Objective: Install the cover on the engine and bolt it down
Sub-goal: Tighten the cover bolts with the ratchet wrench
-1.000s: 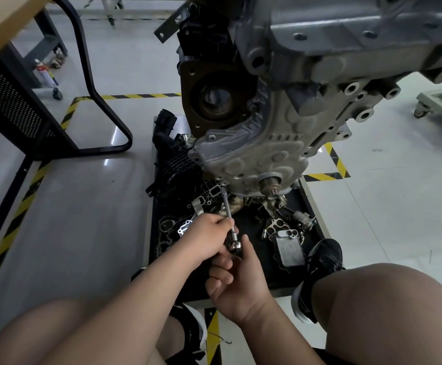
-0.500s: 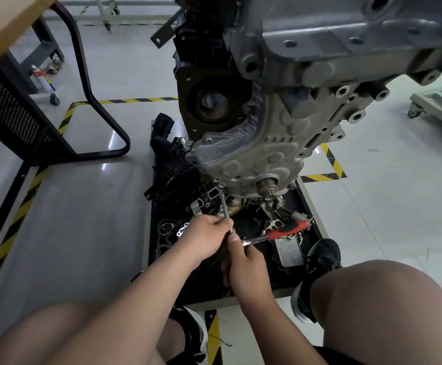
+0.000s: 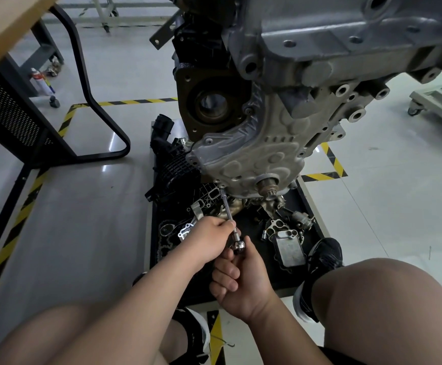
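Your L hand pinches the extension btwn thumb & fingertips, near its lower end. R hand sits at 5 o'clock of the L, touching it. Its fingers are curled in a fist round the ratchet. Only the shiny head shows above the thumb; the handle is hidden in the fist.

From the head the extension runs up toward 11 o'clock, tilted, & its tip meets the lower-L corner of the cover. Can't tell if a bolt sits under the tip.

The cover is silver & embossed, seated against the engine face at 12 o'clock of your hands. A shaft stub pokes out at its lower edge, at 3 o'clock of the extension tip.

The engine is above a black tray on the floor. The tray holds loose parts, incl. a cooler at 3 o'clock of the ratchet head & a black manifold at 11 o'clock of the L hand. Your R shoe is just beside the cooler, at its 3 o'clock.

Yellow-black tape marks the floor at 3 o'clock of the cover. A desk fills the 10 o'clock corner, w/ a spray can on the floor under it.
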A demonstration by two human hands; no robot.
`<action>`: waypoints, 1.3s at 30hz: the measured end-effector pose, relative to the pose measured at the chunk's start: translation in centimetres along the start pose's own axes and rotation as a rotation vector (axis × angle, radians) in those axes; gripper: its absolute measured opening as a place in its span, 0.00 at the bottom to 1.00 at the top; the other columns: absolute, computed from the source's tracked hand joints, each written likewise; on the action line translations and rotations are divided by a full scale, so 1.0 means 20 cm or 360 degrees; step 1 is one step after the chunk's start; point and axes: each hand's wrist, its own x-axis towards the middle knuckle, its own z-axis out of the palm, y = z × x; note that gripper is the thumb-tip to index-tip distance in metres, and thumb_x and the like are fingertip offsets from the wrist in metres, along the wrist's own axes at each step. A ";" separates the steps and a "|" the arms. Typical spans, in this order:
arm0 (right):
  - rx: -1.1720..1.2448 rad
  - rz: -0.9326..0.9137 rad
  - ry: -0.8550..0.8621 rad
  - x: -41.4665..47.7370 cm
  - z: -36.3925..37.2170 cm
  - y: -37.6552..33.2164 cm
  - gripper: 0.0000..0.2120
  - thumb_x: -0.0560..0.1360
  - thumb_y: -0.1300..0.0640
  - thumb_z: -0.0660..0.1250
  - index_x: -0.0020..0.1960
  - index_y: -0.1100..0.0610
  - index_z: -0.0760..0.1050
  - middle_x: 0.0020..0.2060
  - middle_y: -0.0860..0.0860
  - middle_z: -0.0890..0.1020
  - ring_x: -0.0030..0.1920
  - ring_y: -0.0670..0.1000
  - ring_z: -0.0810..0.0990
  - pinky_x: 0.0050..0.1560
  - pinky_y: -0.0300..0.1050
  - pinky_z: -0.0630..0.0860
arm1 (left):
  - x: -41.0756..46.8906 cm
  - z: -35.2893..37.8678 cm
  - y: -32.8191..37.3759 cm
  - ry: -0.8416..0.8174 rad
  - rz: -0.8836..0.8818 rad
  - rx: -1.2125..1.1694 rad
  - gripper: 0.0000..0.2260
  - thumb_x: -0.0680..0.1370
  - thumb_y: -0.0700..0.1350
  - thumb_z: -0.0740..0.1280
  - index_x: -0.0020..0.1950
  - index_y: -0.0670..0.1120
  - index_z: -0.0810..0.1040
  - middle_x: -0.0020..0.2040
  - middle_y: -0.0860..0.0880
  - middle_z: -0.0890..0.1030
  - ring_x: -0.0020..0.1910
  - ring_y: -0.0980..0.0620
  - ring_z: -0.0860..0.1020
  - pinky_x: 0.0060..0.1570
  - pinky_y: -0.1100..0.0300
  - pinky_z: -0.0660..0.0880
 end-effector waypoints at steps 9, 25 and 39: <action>-0.0689 -0.0287 0.0339 0.00 -0.02 -0.01 0.31 0.78 0.33 0.51 0.31 0.55 0.73 0.21 0.50 0.64 0.20 0.49 0.59 0.24 0.39 0.60 | -0.01 0.00 0.00 0.0064 0.0032 0.0112 0.15 0.79 0.53 0.61 0.39 0.49 0.82 0.25 0.54 0.77 0.24 0.58 0.73 0.33 0.62 0.69; -0.1665 -0.0870 0.0652 0.01 -0.06 -0.03 0.24 0.80 0.41 0.55 0.35 0.57 0.73 0.23 0.47 0.74 0.21 0.45 0.69 0.23 0.39 0.66 | -0.02 -0.01 0.00 0.0097 0.0049 0.0156 0.13 0.79 0.53 0.62 0.41 0.51 0.83 0.36 0.50 0.82 0.38 0.52 0.80 0.40 0.57 0.74; 0.0068 0.0051 -0.0011 0.01 0.02 0.02 0.28 0.77 0.35 0.53 0.31 0.54 0.71 0.17 0.48 0.65 0.14 0.45 0.59 0.17 0.36 0.58 | -0.04 -0.03 0.04 -0.0015 -0.0008 0.0042 0.13 0.81 0.50 0.61 0.42 0.45 0.80 0.25 0.55 0.77 0.23 0.58 0.74 0.25 0.70 0.70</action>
